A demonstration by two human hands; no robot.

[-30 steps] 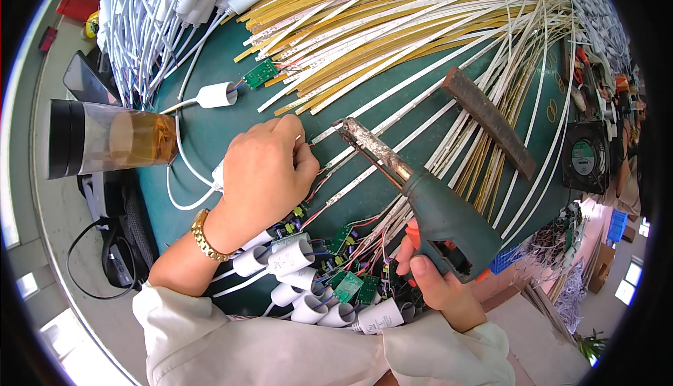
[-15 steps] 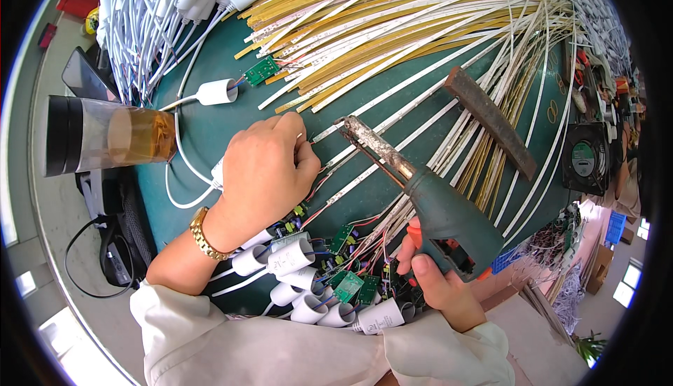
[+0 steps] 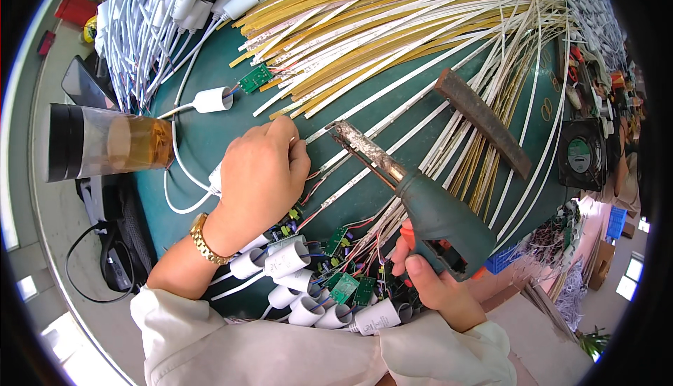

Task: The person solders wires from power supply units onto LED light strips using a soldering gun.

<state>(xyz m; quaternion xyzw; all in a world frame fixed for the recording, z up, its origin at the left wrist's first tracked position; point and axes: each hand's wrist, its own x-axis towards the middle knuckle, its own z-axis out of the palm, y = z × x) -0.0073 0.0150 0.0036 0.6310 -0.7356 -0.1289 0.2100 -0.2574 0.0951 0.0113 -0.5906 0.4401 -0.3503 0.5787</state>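
Note:
My left hand [image 3: 263, 169], with a gold watch band at its wrist, is closed with its fingertips pinched together. What lies between them is hidden. A white cable with a white plug-like sleeve [image 3: 216, 179] passes behind it. Near its fingertips are thin wires and the end of a white LED strip [image 3: 359, 139]. My right hand [image 3: 438, 284] is wrapped round the handle of a dark green soldering gun [image 3: 442, 211] with a red trigger. The gun's worn metal tip points up and left, close to the strip ends beside my left fingers.
White cylindrical housings [image 3: 286, 260] and green circuit boards [image 3: 343, 288] crowd the near edge. Bundled white and yellow strips [image 3: 392, 29] fill the far side, under a rusty metal bar [image 3: 484, 123]. At left lies a black-lidded bottle [image 3: 112, 141]; a small fan [image 3: 580, 155] sits at right.
The whole view has shifted slightly. The soldering gun's tip has come a little left, nearer my left fingers. Both hands keep their grips.

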